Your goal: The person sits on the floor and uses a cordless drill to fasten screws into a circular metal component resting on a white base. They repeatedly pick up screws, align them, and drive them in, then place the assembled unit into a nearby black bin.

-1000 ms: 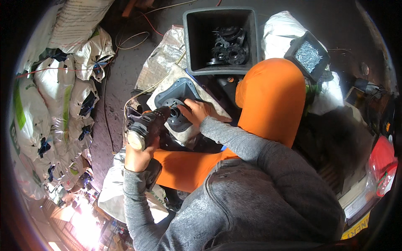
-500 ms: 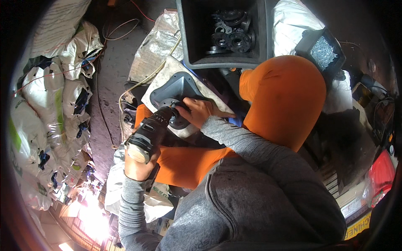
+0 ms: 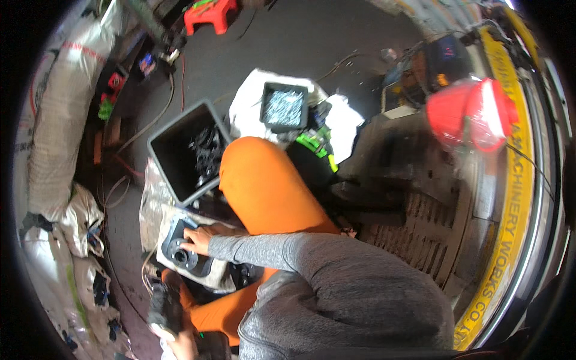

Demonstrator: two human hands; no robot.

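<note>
My left hand grips a black cordless drill by its handle, low at the left beside my knee. A dark grey, square-based plastic piece lies on a pale padded cloth between my legs. On top of it sits a round black flange with a hole in its middle. My right hand is on the flange's upper edge, fingers curled against it. The drill's tip is apart from the flange. Blur hides whether a small fastener is in my fingers.
Beyond my knee stands a large dark bin with several black flanges inside. Farther right, a small dark bin of silver screws rests on a white sack. Green-and-black tools lie beside it. White sacks line the left; cables cross the floor.
The drill has come away from the flange, down and left, in my left hand. My right hand stays at the flange. The view has swung to the right.
</note>
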